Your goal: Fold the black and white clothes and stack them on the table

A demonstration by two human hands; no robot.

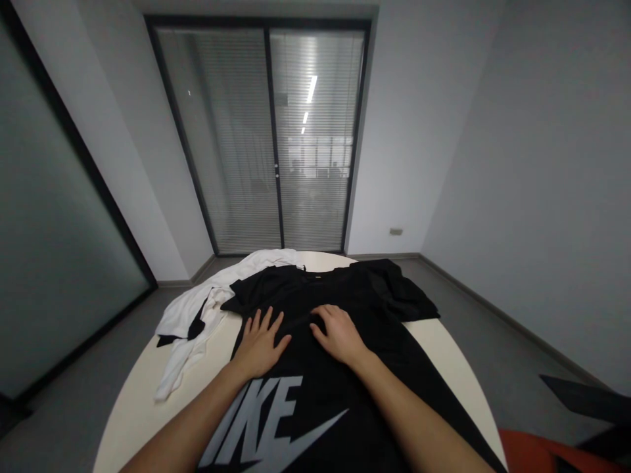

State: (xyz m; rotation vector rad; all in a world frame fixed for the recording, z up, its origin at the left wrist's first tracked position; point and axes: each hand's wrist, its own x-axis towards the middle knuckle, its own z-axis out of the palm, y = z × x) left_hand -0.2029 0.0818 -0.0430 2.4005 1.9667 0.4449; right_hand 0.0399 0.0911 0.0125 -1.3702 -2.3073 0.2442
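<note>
**Flat pressure, no pinching**

Head view: the black T-shirt (305,295) lies print-up on the round table (138,407). The left hand (260,345) is spread flat on its chest. The right hand (339,335) rests beside it, fingers loosely bent, gripping nothing. Even outward strokes would likely prevent bunching.

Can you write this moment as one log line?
left hand: flat on black shirt; right hand: on black shirt, fingers bent; white shirt: beside it

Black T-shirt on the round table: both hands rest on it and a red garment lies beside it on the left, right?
Not quite. The head view shows that the garment beside the black T-shirt is white, not red. The rest holds: the shirt lies on the round table, with the left hand and right hand resting on it.
</note>
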